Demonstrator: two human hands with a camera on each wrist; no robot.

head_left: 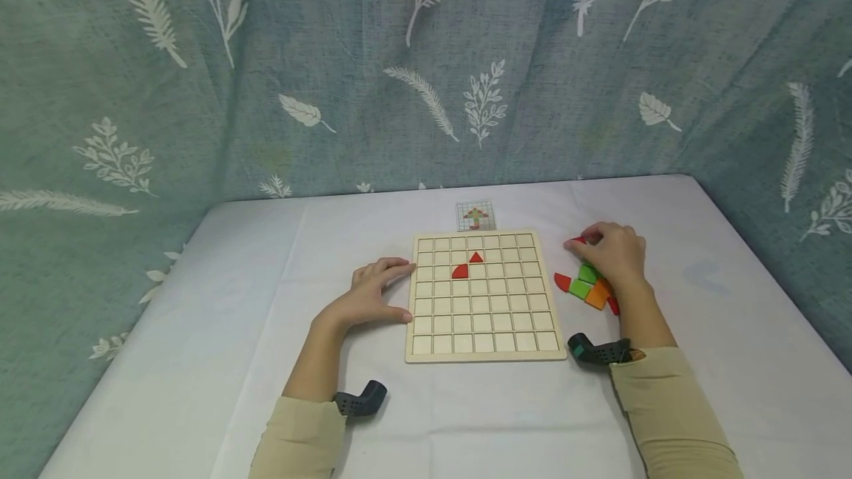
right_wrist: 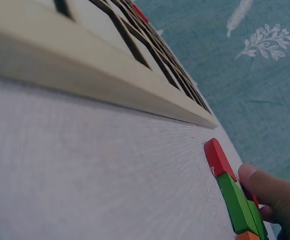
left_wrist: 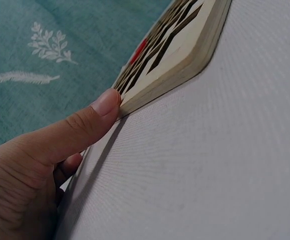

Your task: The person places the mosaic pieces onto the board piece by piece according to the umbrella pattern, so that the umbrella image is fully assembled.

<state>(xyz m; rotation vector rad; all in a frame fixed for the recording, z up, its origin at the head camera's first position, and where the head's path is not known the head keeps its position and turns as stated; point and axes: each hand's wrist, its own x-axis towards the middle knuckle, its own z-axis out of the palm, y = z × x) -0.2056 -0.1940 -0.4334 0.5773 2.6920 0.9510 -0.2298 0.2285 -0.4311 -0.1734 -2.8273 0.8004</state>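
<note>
A wooden grid board (head_left: pixel 489 322) lies flat on the table, with a red quarter-round block (head_left: pixel 461 271) and a red triangle block (head_left: pixel 475 258) in its upper cells. My left hand (head_left: pixel 369 294) rests at the board's left edge, thumb and fingers spread along it; the left wrist view has the thumb (left_wrist: pixel 92 120) right against the rim. Right of the board, my right hand (head_left: pixel 617 251) pinches a red block (head_left: pixel 579 239) between thumb and fingers, which partly cover it. Below that hand sit green blocks (head_left: pixel 580 289), orange blocks (head_left: pixel 597 295) and a red curved block (head_left: pixel 562 282).
Behind the board lies a small pattern card (head_left: pixel 475 216) with a coloured figure on a grid. Another red block (head_left: pixel 613 306) shows beside the right forearm. White cloth (head_left: pixel 479 420) covers the table, and a leaf-print curtain (head_left: pixel 346 146) rises behind it.
</note>
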